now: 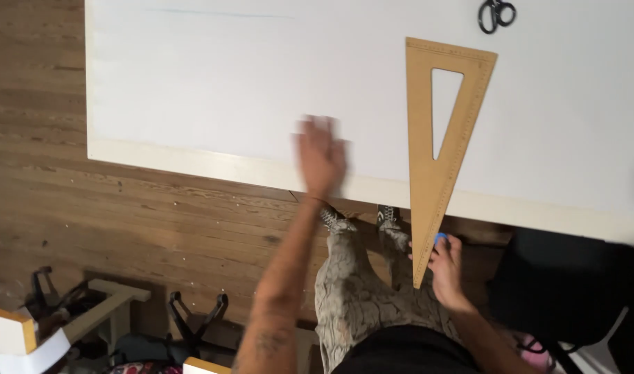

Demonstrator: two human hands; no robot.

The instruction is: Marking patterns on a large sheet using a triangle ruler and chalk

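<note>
Item: wooden set square (pixel 436 163), long triangular drafting tool with a triangular cut-out, lying flat on a large white sheet (pixel 206 83) that covers the counter (pixel 192 161). Its narrow tip overhangs the counter's near edge.

Right hand (pixel 447 266): below the counter edge, at the set square's overhanging tip. Grip closed about the tip, fingers curled; a small blue object (pixel 439 238), possibly a pencil end or chalk, shows at the fingertips. What it is cannot be told.

Left hand (pixel 321 156): well to the left of the set square, flat on the sheet near the counter's edge, fingers spread, blurred. Grip apart, holding nothing; palm on the paper.

Step in hand, as judged: positioning the set square on the sheet while the other hand steadies or smooths the paper. The next move likely calls for squaring the tool's long edge and pressing it firm.

Elsewhere: black scissors (pixel 496 15) at the sheet's far side, beyond the set square; wooden floor (pixel 40 194) to the left of the left grip.
</note>
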